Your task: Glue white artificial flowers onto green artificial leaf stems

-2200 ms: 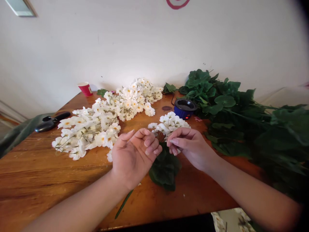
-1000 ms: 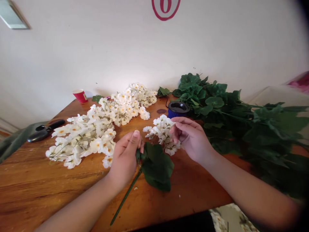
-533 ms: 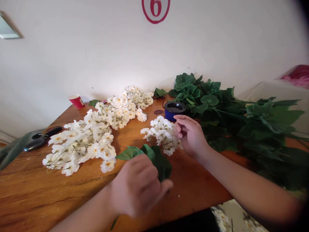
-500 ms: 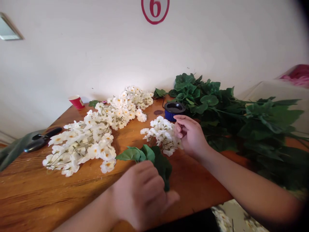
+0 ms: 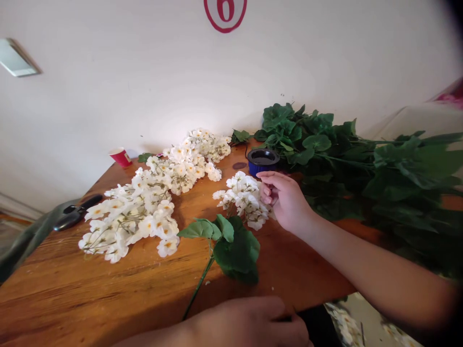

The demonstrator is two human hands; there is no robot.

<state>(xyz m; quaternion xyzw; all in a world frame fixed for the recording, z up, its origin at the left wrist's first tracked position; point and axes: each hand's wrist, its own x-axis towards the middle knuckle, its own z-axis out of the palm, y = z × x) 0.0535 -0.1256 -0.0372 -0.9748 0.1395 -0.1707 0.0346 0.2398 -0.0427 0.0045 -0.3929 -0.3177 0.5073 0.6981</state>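
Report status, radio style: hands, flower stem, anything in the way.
Left hand low at table edge, beside stem end, grip unclear. Right hand touching white flower cluster. Blue pot behind; nothing blocking.

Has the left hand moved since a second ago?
Yes. The left hand has drawn back from the green leaves to the near edge of the table.

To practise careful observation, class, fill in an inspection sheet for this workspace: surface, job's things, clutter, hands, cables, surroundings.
Surface: wooden table.
Job's things: flower stem, white blooms, green leaves, lying flat.
Clutter: white flower pile, green foliage, blue pot, red cup, black tool.
Hands: right hand touches the blooms; left hand at the near edge, grip unclear.
Cables: thin dark cord by the blue pot.
Surroundings: white wall, red circled 6.
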